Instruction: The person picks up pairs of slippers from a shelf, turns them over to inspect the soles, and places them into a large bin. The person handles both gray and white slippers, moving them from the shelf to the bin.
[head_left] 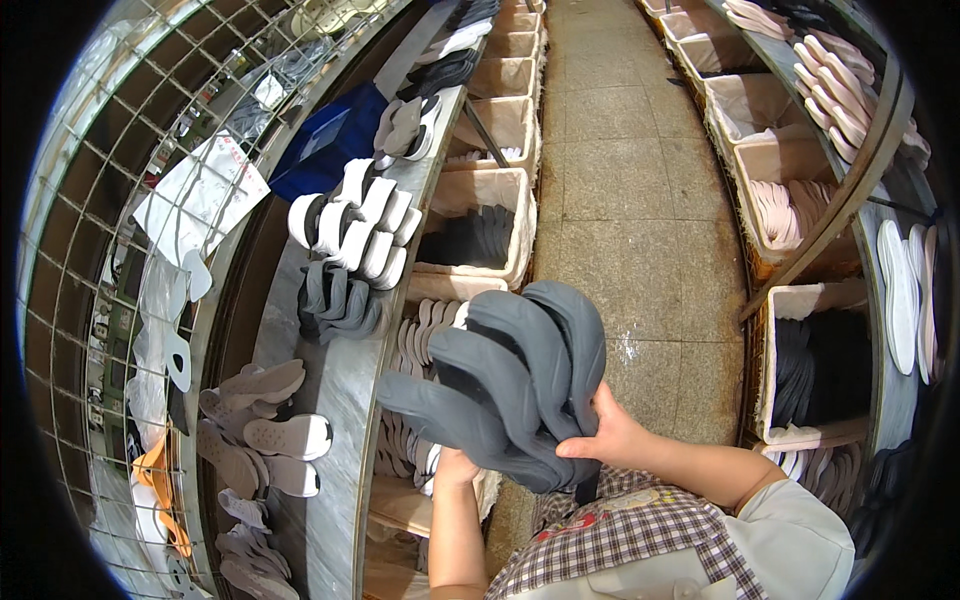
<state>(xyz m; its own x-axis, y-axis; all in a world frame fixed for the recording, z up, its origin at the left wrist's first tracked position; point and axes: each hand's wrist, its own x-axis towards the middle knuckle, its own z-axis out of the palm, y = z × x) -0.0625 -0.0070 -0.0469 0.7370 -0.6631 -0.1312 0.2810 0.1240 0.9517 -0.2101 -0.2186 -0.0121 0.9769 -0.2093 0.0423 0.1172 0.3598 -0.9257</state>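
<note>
Several dark grey slide slippers point(520, 380), nested into one another, are held in front of my body between both hands. My right hand point(608, 430) grips the bundle at its right side, thumb pressed on the near face and the other fingers behind it. From below and to the left, my left hand point(457, 468) supports the bundle; its fingers are mostly hidden behind the slippers. Similar dark grey slippers point(338, 300) stand on the metal bench point(335, 395) left of the bundle. White slippers point(360, 225) stand just beyond them.
Beige and grey shoe pieces point(265, 430) lie on the near bench. A wire mesh point(75, 250) runs along the left, beside a blue crate point(330, 140). Cloth-lined baskets point(525, 230) flank the tiled aisle point(640, 250). At right, a metal post point(830, 215) leans beside a shelf with soles point(898, 300).
</note>
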